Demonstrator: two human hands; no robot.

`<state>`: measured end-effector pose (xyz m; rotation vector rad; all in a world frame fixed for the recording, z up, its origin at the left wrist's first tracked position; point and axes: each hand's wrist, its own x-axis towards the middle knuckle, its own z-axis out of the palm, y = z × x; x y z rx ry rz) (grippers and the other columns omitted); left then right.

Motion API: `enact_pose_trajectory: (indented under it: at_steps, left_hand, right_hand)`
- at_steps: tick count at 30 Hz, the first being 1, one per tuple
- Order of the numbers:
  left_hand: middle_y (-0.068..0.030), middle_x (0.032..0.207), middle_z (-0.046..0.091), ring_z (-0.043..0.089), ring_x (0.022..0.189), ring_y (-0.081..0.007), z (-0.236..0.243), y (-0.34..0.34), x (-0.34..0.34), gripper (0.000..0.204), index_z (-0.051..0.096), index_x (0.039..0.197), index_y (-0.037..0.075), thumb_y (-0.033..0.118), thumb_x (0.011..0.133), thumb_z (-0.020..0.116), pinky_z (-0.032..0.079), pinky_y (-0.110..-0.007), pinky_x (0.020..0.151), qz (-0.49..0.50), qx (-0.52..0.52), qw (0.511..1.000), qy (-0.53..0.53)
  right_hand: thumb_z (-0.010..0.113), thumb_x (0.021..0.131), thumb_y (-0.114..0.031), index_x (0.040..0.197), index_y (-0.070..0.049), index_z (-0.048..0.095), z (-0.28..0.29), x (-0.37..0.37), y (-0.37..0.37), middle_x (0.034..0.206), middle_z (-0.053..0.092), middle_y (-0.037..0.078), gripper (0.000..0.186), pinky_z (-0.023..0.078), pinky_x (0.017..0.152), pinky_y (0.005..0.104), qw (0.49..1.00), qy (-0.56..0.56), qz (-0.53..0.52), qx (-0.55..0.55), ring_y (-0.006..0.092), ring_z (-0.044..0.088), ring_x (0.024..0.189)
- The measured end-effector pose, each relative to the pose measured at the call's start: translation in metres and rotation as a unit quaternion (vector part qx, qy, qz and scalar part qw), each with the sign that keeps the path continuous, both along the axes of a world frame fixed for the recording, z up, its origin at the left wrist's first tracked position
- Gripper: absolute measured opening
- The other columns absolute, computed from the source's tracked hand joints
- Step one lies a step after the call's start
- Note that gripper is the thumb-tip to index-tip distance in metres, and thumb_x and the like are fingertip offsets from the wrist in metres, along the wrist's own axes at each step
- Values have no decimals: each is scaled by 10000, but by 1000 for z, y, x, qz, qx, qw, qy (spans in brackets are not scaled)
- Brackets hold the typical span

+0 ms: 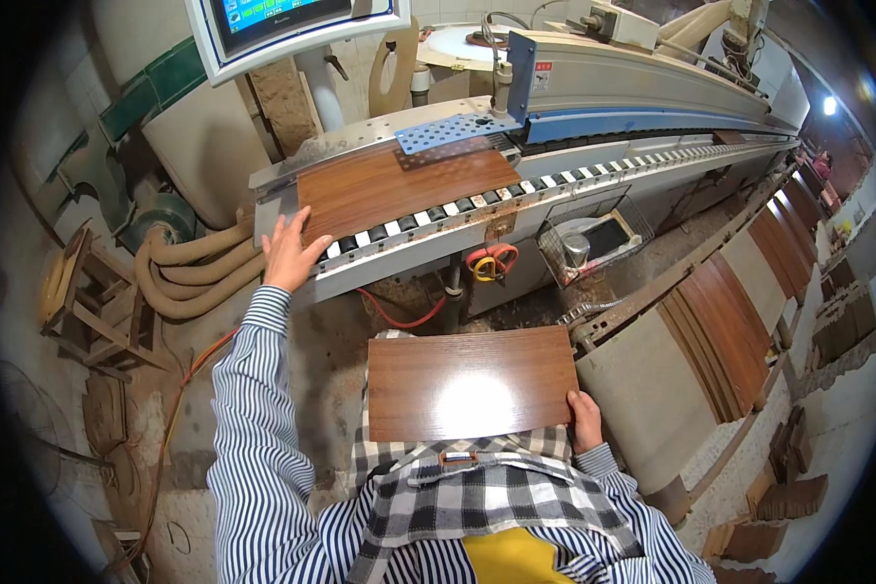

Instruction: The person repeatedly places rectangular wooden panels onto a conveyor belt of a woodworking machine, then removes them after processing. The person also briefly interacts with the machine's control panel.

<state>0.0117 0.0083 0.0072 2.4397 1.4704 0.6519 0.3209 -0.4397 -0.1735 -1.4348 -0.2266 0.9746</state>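
A brown wood-grain board (389,185) lies on the infeed end of a long edge-banding machine (642,88), partly under a blue perforated plate (453,131). My left hand (292,251) is at this board's near left corner, fingers spread, the fingertips touching or very close to its edge. In front of my body, a second wood-grain board (438,375) is held by its right edge in my right hand (585,420). My thumb shows there; the other fingers are mostly hidden. Bright light reflects off that board's face.
A roller track (438,211) runs along the machine's front, with red-and-yellow-handled scissors (492,263) and a wire basket (594,238) below. On the right, stacked boards (720,321) rest on a long conveyor. Thick hoses (190,268) and a wooden stool (92,302) stand left.
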Motion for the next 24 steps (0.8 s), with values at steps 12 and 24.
enact_pose_trajectory:
  at_steps: [12,24]
  left_hand:
    - [-154,1441,403,263,1392,-327,-12,-11,108,774,307,1443,110,526,847,571,43,-573,1122,-13,16,1000,-17]
    - [-155,1409,444,395,1325,-283,5,-53,44,599,395,1394,46,255,879,619,303,-368,1089,-198,-114,924,-307]
  right_hand:
    - [559,922,-174,1324,5,429,40,5,-8,1004,645,85,459,562,625,260,985,91,97,107,146,654,751]
    - [566,923,-251,1374,-42,359,61,15,-8,1231,561,93,538,529,702,335,957,117,26,264,209,604,986]
